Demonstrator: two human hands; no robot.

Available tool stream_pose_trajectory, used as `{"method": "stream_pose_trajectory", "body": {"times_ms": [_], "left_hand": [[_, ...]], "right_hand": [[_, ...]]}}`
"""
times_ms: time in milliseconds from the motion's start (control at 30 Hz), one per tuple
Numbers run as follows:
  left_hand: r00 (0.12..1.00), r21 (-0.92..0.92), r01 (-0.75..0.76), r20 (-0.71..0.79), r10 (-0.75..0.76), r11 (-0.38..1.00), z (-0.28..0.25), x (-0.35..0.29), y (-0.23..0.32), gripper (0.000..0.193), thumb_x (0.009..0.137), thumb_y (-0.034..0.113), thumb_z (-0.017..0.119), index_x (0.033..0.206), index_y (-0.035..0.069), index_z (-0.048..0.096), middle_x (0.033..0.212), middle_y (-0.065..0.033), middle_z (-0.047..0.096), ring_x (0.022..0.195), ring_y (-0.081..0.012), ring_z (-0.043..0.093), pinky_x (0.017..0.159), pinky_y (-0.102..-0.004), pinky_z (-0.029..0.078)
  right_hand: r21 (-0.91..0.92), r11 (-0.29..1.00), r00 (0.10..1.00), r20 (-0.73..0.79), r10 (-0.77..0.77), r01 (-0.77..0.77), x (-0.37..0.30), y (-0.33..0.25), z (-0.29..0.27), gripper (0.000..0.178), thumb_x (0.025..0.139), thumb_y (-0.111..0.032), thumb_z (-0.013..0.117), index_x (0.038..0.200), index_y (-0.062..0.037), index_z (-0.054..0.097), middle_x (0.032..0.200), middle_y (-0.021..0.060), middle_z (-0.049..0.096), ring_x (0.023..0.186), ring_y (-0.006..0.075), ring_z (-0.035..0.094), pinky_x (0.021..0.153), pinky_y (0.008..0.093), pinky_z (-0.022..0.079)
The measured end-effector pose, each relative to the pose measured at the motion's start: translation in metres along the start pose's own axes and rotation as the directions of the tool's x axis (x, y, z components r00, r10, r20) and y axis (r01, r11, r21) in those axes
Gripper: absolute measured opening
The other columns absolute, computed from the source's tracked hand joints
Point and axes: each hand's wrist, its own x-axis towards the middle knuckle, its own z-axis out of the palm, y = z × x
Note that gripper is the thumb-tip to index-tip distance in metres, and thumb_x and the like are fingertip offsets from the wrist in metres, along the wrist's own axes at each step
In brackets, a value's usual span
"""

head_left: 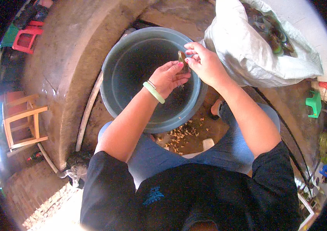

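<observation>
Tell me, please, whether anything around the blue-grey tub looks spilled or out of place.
Yes, possibly spilled: small pale scraps lie scattered on the floor between the tub and the person's legs, loose rather than contained; they are too small to identify.

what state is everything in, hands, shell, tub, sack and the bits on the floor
Left hand: closed on the greenish-brown shell
Right hand: fingers curled beside it, contact unclear
Greenish-brown shell: held, open or shut unclear
Blue-grey tub: upright, open-topped
White sack: mouth open, dark shells showing inside
Pale bits: scattered beside the tub
</observation>
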Motion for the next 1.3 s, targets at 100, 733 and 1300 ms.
{"method": "stream_pose_trajectory", "body": {"times_ms": [100, 733, 1300], "left_hand": [[0.997, -0.043, -0.071, 0.016, 0.072, 0.997, 0.008, 0.004, 0.005, 0.033, 0.092, 0.02, 0.057, 0.119, 0.004, 0.049, 0.101, -0.0082, 0.061, 0.091, -0.0183, 0.062, 0.082, -0.0315, 0.053], [0.979, 0.318, -0.199, 0.097, 0.177, 0.927, 0.014, 0.009, 0.018, 0.035, 0.091, 0.018, 0.053, 0.12, -0.001, 0.049, 0.107, -0.0126, 0.061, 0.093, -0.0204, 0.064, 0.079, -0.0302, 0.054], [0.946, 0.52, -0.317, 0.116, 0.302, 0.793, 0.014, 0.016, 0.001, 0.045, 0.078, 0.002, 0.064, 0.12, -0.002, 0.049, 0.103, -0.0079, 0.062, 0.094, -0.0161, 0.061, 0.083, -0.0289, 0.051]], "right_hand": [[-0.032, 0.995, 0.995, 0.048, -0.088, 0.089, 0.002, 0.001, -0.003, 0.037, 0.079, -0.014, 0.067, 0.112, -0.0002, 0.058, 0.1, 0.019, 0.065, 0.087, 0.0297, 0.066, 0.077, 0.0379, 0.052], [-0.226, 0.9, 0.927, 0.05, -0.372, 0.374, 0.007, -0.004, -0.023, 0.02, 0.081, -0.003, 0.055, 0.098, -0.0066, 0.063, 0.104, 0.0158, 0.06, 0.089, 0.0316, 0.063, 0.079, 0.037, 0.052], [-0.611, 0.726, 0.932, 0.053, -0.358, 0.314, -0.005, -0.017, -0.013, 0.015, 0.071, -0.015, 0.07, 0.083, -0.0096, 0.062, 0.101, 0.005, 0.059, 0.086, 0.0256, 0.062, 0.072, 0.0381, 0.051]]}}
